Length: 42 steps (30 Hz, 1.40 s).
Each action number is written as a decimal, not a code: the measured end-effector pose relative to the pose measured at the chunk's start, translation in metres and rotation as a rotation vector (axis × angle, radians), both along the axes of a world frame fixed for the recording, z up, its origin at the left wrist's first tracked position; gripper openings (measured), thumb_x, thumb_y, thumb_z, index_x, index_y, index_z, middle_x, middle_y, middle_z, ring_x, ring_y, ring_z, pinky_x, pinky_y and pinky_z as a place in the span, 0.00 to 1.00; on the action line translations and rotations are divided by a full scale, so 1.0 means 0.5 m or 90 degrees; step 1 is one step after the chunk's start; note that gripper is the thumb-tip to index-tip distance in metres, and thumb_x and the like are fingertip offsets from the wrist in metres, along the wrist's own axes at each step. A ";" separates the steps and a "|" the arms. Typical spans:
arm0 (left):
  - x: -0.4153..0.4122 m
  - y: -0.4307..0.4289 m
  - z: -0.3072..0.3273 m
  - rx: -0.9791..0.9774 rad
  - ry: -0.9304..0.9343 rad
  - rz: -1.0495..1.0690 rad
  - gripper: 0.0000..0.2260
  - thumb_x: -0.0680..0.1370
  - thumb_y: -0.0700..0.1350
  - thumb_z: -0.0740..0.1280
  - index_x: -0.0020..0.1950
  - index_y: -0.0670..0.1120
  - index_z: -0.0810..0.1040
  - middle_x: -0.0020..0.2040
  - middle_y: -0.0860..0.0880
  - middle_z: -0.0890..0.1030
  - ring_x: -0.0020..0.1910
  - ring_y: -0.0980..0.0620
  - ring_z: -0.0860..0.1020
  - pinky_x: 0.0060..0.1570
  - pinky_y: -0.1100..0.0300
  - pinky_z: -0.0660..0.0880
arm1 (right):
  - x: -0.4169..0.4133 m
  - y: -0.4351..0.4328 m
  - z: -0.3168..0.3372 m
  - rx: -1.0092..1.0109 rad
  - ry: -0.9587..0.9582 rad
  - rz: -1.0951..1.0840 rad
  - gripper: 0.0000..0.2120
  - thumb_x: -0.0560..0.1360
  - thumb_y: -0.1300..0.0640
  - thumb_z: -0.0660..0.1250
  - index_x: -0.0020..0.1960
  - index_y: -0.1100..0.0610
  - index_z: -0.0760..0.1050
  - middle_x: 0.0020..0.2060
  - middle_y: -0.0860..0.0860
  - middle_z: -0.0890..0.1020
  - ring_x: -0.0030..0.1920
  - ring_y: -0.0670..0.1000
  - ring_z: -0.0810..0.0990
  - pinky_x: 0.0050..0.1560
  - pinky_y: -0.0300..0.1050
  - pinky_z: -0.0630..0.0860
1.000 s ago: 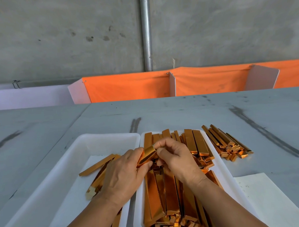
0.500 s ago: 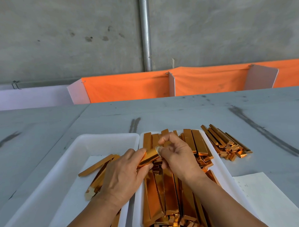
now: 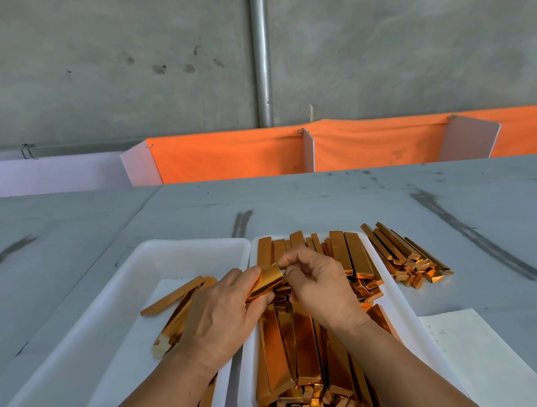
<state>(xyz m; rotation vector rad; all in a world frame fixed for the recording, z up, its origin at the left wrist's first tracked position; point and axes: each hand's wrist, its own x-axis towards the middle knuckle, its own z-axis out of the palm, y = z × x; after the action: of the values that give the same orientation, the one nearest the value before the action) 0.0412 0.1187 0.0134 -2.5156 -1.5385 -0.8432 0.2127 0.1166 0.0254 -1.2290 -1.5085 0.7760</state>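
both hands grasp one gold box above the right tray: left hand wraps its body, right hand pinches its end flap. pinching too hard could crease the foil.

Worktop: pale grey, flat, with a seam running diagonally on the left.
Surface marks: dark streaks right of centre, shorter ones at the middle and far left.
Left tray: white, set on the near edge.
Right tray: white, just beside the left tray.
Loose gold cartons: piled just right of the right tray.
Sheet of paper: white, flat, at the near right.
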 end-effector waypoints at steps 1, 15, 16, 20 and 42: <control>0.000 -0.001 0.000 0.000 0.000 -0.001 0.22 0.78 0.63 0.57 0.68 0.56 0.71 0.46 0.57 0.76 0.41 0.57 0.75 0.38 0.70 0.64 | 0.001 -0.001 0.000 0.008 -0.011 0.001 0.16 0.80 0.65 0.62 0.43 0.46 0.78 0.36 0.54 0.81 0.31 0.52 0.77 0.35 0.52 0.79; -0.002 -0.002 0.001 0.002 -0.014 -0.019 0.20 0.77 0.61 0.62 0.66 0.54 0.74 0.45 0.56 0.77 0.40 0.58 0.75 0.37 0.72 0.64 | 0.012 0.004 0.007 -0.101 0.121 0.080 0.07 0.79 0.63 0.67 0.53 0.52 0.76 0.27 0.50 0.78 0.23 0.46 0.73 0.26 0.41 0.72; -0.002 -0.002 0.000 0.001 -0.014 -0.021 0.20 0.77 0.60 0.62 0.66 0.54 0.74 0.45 0.56 0.77 0.40 0.58 0.75 0.36 0.72 0.64 | 0.013 0.004 0.008 -0.102 0.125 0.084 0.07 0.79 0.64 0.67 0.52 0.53 0.77 0.27 0.50 0.78 0.23 0.46 0.74 0.25 0.40 0.72; -0.001 -0.001 -0.001 -0.002 -0.010 -0.018 0.20 0.77 0.61 0.61 0.66 0.54 0.73 0.46 0.57 0.77 0.40 0.58 0.74 0.35 0.73 0.62 | 0.011 0.003 0.008 -0.088 0.110 0.071 0.07 0.78 0.65 0.67 0.45 0.55 0.79 0.28 0.51 0.78 0.25 0.47 0.76 0.25 0.40 0.74; -0.004 -0.001 -0.001 -0.010 -0.034 -0.035 0.19 0.77 0.58 0.64 0.65 0.53 0.74 0.46 0.56 0.77 0.40 0.57 0.74 0.37 0.71 0.64 | 0.013 0.008 0.013 -0.127 0.112 0.073 0.05 0.80 0.62 0.65 0.54 0.53 0.75 0.29 0.54 0.82 0.25 0.50 0.78 0.30 0.41 0.77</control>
<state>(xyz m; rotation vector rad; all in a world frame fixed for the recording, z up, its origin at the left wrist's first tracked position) 0.0394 0.1184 0.0130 -2.5789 -1.5037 -0.9169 0.2193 0.1207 0.0318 -1.1925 -1.3914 1.1032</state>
